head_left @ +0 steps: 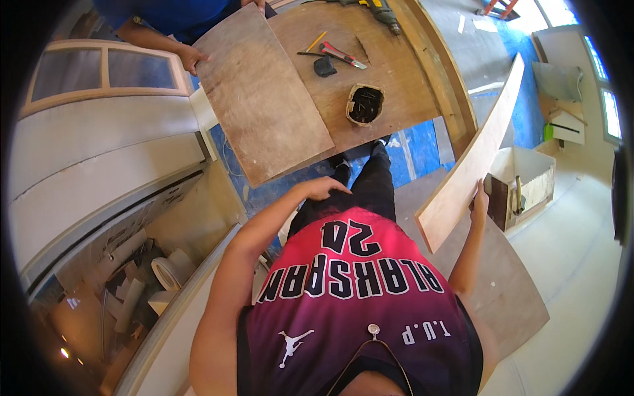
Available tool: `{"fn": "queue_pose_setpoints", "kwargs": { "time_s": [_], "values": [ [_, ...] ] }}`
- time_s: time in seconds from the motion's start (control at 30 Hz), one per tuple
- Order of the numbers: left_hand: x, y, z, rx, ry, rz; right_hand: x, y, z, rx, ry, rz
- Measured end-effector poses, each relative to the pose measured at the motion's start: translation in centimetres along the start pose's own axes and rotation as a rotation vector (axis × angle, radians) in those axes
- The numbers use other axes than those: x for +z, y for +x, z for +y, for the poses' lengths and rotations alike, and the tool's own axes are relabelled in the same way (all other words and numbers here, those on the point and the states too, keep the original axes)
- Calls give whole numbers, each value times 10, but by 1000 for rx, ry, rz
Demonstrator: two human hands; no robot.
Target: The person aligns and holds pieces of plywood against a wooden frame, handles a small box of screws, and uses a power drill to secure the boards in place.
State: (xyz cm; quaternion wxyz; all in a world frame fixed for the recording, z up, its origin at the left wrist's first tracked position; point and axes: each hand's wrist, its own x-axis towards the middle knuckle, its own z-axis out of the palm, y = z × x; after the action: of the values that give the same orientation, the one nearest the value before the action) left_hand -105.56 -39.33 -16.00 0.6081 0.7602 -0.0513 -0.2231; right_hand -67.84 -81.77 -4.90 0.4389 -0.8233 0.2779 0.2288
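My right hand (479, 200) grips a long pale wooden plank (477, 165) near its lower end; the plank slants up and away on the right. At my upper thigh, my left hand (323, 189) lies against my dark trousers with its fingers extended, holding nothing. In front of me is a wooden worktable (413, 86). A co-worker's hand (191, 58) holds the edge of a thin brown plywood sheet (257, 92), which overhangs the table's near left side. On the tabletop are a red utility knife (343, 55), a yellow pencil (316, 41) and a small container (354, 117) of dark pieces.
A yellow and black drill (383, 13) rests at the table's far end. Right of the plank stands a whitish box (535, 165) with a tool handle (519, 193) against it. Another flat sheet (508, 284) lies low beside me. A framed panel (102, 69) stands left.
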Motion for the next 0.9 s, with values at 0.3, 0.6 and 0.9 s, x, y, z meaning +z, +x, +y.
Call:
{"fn": "queue_pose_setpoints", "kwargs": {
  "time_s": [0.3,0.6,0.9],
  "values": [
    [24,4,-6,-227,-149,103,-26,42,-9,-179,-449,217],
    [32,9,-21,-167,-325,193,-51,35,-101,-506,-116,-181],
    [26,-56,4,-274,-775,656,106,-91,-206,-915,-625,-578]
  ]
}}
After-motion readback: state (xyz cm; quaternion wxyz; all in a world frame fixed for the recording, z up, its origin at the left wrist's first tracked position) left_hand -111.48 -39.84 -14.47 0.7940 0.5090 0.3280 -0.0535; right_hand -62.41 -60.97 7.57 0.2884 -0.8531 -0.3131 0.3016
